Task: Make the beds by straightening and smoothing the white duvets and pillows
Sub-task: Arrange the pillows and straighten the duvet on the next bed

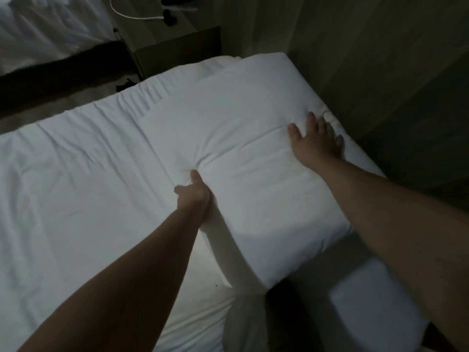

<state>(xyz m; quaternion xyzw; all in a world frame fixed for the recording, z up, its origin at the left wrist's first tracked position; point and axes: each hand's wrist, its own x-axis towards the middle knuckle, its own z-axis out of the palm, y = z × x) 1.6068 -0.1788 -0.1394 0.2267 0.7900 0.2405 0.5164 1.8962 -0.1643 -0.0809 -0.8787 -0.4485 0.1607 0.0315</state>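
White and plump, the big rectangular pillow [253, 161] fills the middle of your view and reaches toward 1 o'clock. It lies on the creased white sheet [76, 174], which spreads out toward 9 o'clock.

Your left hand [194, 194] grips the pillow's near-left edge, thumb on top and fingers curled round it, bunching the fabric into a dimple. Your right hand [314, 141], at 2 o'clock, lies flat on the pillow's far-right corner with its fingers straight and spread, clasping nothing.

Just past that hand, a dim wood-grain wall panel [393, 72] runs along the pillow's right side from 12 to 4 o'clock.

At 11 o'clock a pale wooden bedside table [177, 49] stands near the bed's far corner. A thin white cable [127, 15] loops across its top beside a small dark object [169, 17] too dim to identify.

At 10 o'clock you see the rumpled white duvet [38, 29] of a second bed, set apart from this one by a dark strip of floor [50, 82].

At 5 o'clock, under your right forearm, sits a white block [375, 301]. You cannot tell whether it is another pillow or a mattress corner.
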